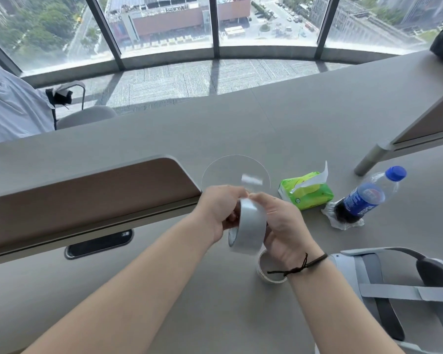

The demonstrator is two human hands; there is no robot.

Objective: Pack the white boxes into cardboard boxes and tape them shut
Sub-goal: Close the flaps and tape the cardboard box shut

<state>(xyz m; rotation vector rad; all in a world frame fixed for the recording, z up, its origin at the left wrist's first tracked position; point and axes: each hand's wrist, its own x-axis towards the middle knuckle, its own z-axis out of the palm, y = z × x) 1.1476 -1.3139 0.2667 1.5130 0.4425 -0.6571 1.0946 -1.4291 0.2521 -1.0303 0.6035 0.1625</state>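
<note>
A roll of clear packing tape (250,229) is held up above the grey table (164,290) between both hands. My left hand (219,209) grips the roll's left side, fingers curled round its rim. My right hand (283,223) holds the right side, its fingertips pinching at the top edge of the roll. A second, smaller tape roll (264,270) lies flat on the table just under my right wrist. No white boxes or cardboard boxes are in view.
A green tissue pack (307,191) and a Pepsi bottle (363,200) stand to the right. A grey headset with straps (394,284) lies at the near right. A brown desk divider (87,200) runs along the left. Another person's sleeve (10,108) is at far left.
</note>
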